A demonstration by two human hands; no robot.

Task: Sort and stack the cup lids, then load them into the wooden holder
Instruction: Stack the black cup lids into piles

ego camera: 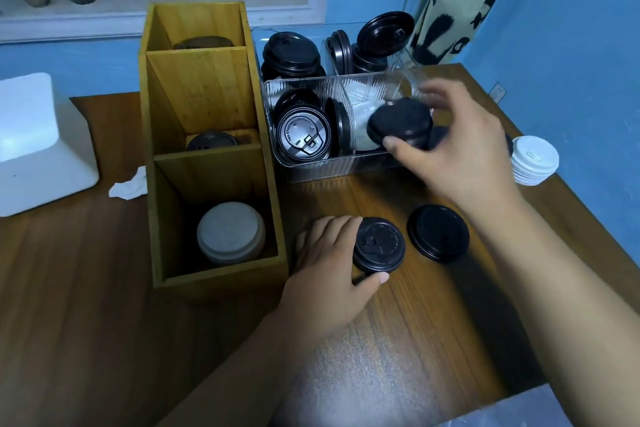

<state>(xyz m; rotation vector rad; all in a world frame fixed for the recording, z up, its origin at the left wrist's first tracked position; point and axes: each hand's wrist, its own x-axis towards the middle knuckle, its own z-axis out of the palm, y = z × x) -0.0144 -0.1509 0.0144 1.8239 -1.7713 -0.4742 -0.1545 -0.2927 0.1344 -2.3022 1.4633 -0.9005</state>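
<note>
black lids (378, 244) (400, 125), maybe stacks, in both hands (329, 260) (460, 156)

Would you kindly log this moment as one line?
left hand: grips black lid stack on table; right hand: pinches black lids at clear bin; wooden holder: partly filled

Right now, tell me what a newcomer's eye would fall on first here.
The hands: the right hand pinches a black lid at the clear bin of mixed lids, and the left hand grips a second lid on the table nearby. Left of them stands the tall wooden holder, with white lids in its nearest compartment.
</note>
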